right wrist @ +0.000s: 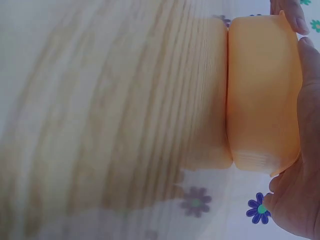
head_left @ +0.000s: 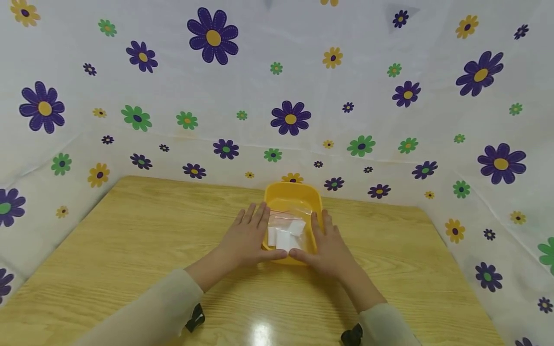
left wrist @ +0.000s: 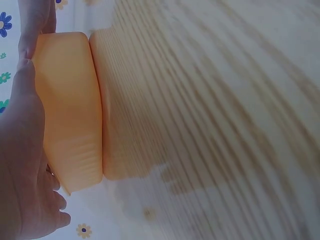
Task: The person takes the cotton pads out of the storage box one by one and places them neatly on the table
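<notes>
A yellow plastic tub (head_left: pixel 292 186) sits at the back middle of the table. Inside it lies a clear zip bag (head_left: pixel 286 220) with several white pieces (head_left: pixel 283 240), whose kind I cannot tell. My left hand (head_left: pixel 242 240) rests along the tub's left rim, fingers straight, the thumb lying across the front edge. On the other side my right hand (head_left: pixel 331 252) touches the right rim in the same way. The two thumb tips almost meet at the front. Both wrist views show the tub's outer wall standing on the table, with the hands at its rim.
The wooden table (head_left: pixel 151 250) spreads around the tub. Behind it and on both sides hangs a white sheet (head_left: pixel 251 91) printed with purple, green and yellow flowers. Black straps (head_left: pixel 196 318) show at the wrists by the light sleeves.
</notes>
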A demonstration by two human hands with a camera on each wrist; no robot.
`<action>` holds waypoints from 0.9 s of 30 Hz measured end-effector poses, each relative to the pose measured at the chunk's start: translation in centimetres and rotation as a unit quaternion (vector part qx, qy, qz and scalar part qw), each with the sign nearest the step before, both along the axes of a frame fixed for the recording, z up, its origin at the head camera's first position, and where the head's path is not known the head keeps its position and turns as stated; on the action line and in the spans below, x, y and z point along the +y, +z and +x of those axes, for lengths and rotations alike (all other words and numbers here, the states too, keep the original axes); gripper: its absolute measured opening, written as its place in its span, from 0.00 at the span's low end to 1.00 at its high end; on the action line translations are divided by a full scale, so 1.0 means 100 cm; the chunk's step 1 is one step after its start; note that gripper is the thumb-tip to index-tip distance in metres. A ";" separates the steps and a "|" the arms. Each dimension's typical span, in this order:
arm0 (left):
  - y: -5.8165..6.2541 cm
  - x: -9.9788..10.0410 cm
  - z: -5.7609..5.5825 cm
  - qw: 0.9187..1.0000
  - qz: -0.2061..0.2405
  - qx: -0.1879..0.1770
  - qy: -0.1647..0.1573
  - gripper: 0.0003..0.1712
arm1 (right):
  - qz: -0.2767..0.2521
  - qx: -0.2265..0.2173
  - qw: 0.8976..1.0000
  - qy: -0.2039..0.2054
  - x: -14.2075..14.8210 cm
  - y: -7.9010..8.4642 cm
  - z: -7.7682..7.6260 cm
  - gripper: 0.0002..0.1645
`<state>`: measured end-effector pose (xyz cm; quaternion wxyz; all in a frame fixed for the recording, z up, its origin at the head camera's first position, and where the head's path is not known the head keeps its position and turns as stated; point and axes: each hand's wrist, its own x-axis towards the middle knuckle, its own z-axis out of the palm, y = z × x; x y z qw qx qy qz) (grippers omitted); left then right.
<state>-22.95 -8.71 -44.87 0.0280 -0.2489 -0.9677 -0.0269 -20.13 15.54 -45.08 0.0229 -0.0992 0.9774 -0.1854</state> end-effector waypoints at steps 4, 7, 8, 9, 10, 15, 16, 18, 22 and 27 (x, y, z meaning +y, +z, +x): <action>0.002 -0.005 0.001 1.000 0.007 0.000 -0.001 0.77 | 0.018 0.003 1.000 0.008 -0.004 0.001 -0.002 0.72; 0.003 -0.009 0.002 1.000 0.002 -0.006 0.004 0.77 | 0.021 -0.003 1.000 0.014 -0.007 0.002 -0.003 0.73; 0.002 -0.010 0.002 1.000 -0.002 -0.008 0.007 0.77 | 0.021 -0.003 1.000 0.016 -0.009 0.002 -0.003 0.73; 0.002 -0.012 0.002 1.000 -0.003 -0.008 0.007 0.77 | 0.019 -0.001 1.000 0.017 -0.010 0.002 -0.003 0.72; 0.002 -0.013 0.002 1.000 -0.002 -0.006 0.007 0.77 | 0.020 -0.001 1.000 0.017 -0.011 0.002 -0.004 0.72; 0.003 -0.020 0.003 1.000 0.002 -0.001 0.004 0.77 | 0.014 0.004 1.000 0.016 -0.018 0.002 -0.004 0.72; 0.003 -0.021 0.003 1.000 0.001 -0.002 0.004 0.77 | 0.012 0.003 1.000 0.016 -0.020 0.002 -0.004 0.73; 0.004 -0.024 0.003 1.000 -0.002 -0.002 0.005 0.77 | 0.010 0.003 1.000 0.020 -0.023 0.003 -0.004 0.73; 0.007 -0.029 0.004 1.000 -0.001 0.003 0.005 0.76 | 0.008 0.012 1.000 0.023 -0.028 0.003 -0.005 0.73; 0.005 -0.035 0.002 1.000 -0.002 0.004 0.008 0.76 | 0.006 0.011 1.000 0.021 -0.033 0.003 -0.006 0.73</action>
